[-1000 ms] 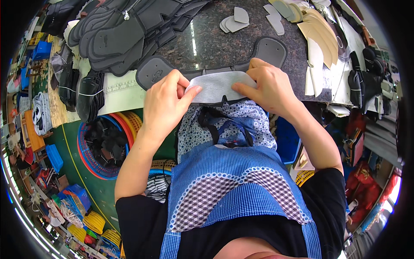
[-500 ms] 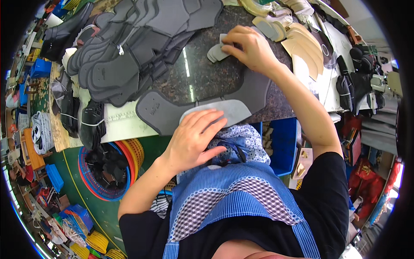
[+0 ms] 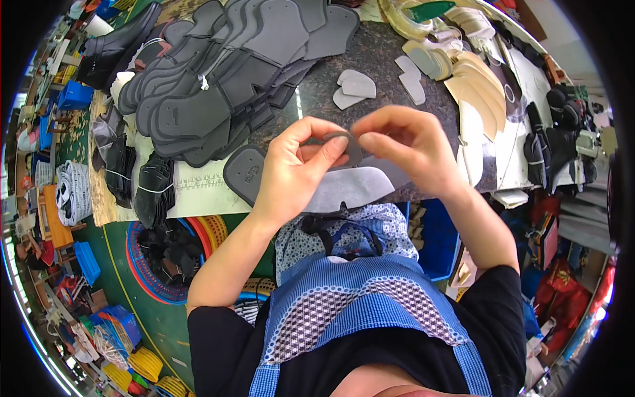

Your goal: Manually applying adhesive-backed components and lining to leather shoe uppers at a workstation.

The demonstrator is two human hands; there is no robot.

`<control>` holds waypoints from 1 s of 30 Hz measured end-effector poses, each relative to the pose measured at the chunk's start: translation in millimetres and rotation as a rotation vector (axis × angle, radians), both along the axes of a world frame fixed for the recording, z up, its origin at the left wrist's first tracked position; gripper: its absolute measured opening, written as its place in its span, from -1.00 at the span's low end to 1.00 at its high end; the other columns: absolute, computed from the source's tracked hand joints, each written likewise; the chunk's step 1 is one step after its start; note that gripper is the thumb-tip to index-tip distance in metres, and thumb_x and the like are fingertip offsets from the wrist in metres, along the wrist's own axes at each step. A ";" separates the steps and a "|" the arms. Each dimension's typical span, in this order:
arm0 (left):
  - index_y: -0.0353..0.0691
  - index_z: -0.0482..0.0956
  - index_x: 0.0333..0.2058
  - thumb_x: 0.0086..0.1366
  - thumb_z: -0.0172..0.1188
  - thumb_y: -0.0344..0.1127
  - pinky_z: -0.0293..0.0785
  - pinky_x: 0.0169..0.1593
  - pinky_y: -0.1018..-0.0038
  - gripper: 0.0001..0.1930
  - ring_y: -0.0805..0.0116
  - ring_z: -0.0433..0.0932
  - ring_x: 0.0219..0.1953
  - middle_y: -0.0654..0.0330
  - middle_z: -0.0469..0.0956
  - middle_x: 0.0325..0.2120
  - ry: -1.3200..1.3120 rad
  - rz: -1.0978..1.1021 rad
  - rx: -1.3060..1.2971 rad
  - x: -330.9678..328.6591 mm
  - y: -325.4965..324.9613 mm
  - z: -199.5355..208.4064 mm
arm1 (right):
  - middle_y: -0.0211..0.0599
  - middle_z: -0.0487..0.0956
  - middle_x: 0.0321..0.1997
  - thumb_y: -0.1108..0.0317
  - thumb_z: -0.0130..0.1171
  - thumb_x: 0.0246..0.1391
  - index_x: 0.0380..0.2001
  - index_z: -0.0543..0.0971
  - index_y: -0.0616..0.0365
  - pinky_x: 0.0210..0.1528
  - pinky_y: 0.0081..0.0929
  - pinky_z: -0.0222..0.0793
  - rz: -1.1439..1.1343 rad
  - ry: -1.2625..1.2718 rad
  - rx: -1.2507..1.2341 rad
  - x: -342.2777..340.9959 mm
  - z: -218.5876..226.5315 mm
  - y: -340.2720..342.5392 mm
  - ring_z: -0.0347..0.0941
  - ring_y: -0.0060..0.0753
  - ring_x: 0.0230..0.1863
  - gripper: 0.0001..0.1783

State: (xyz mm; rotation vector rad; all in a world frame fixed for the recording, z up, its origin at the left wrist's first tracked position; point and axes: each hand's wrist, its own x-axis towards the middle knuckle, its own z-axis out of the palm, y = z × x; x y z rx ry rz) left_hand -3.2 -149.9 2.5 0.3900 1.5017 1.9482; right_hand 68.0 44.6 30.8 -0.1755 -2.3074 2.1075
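Note:
In front of me my left hand (image 3: 291,173) pinches a small dark grey rounded patch (image 3: 354,151) between thumb and forefinger. At the patch's other edge, the thumb and forefinger of my right hand (image 3: 418,147) are closed together. Fingers cover much of the patch. Beneath both hands, at the table's near edge, lies a dark grey shoe-upper piece (image 3: 243,171). A light grey curved reinforcement piece (image 3: 350,189) rests over it, with a small notch on its near edge. Beyond my hands lie several light grey patches (image 3: 358,85), with more patches (image 3: 411,87) to their right.
A big stack of dark grey cut pieces (image 3: 192,119) covers the table's left side. Beige curved pieces (image 3: 477,89) lie fanned at the right. Black bundles (image 3: 155,188) sit at the front left. On the floor stands a round basket (image 3: 147,270); a blue crate (image 3: 436,238) is below the edge.
My right hand has come back from the small patches toward my left hand. My left hand has lifted off the light grey curved piece. Both now meet at a small grey patch.

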 end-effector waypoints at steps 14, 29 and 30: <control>-0.20 0.68 -0.27 -0.04 0.52 -0.52 0.45 -0.34 0.53 -0.69 0.44 0.54 -0.27 0.25 0.49 -0.25 1.026 -0.202 0.065 33.5 -15.4 18.7 | -0.43 0.60 -0.49 0.31 0.15 0.09 -0.44 0.60 0.19 -0.37 -0.66 0.44 0.402 -0.376 -0.459 51.8 -0.8 4.0 0.51 -0.65 -0.45 -0.83; -0.32 0.62 -0.28 0.26 0.35 -0.49 0.47 -0.29 0.66 -0.91 0.59 0.54 -0.40 0.28 0.62 -0.40 -0.123 0.500 0.103 53.1 -129.4 -21.4 | -0.45 0.59 -0.55 0.23 0.23 0.23 -0.33 0.66 0.28 -0.55 -0.63 0.30 0.353 -0.294 0.021 -5.8 4.1 -65.6 0.44 -0.65 -0.58 -0.72; -0.32 0.62 -0.28 0.26 0.35 -0.49 0.47 -0.29 0.66 -0.91 0.59 0.54 -0.40 0.28 0.62 -0.40 -0.124 0.503 0.113 43.9 -128.6 -25.4 | -0.43 0.58 -0.56 0.23 0.22 0.22 -0.36 0.66 0.29 -0.54 -0.63 0.31 0.398 -0.332 0.087 -28.5 0.1 -83.8 0.44 -0.65 -0.58 -0.71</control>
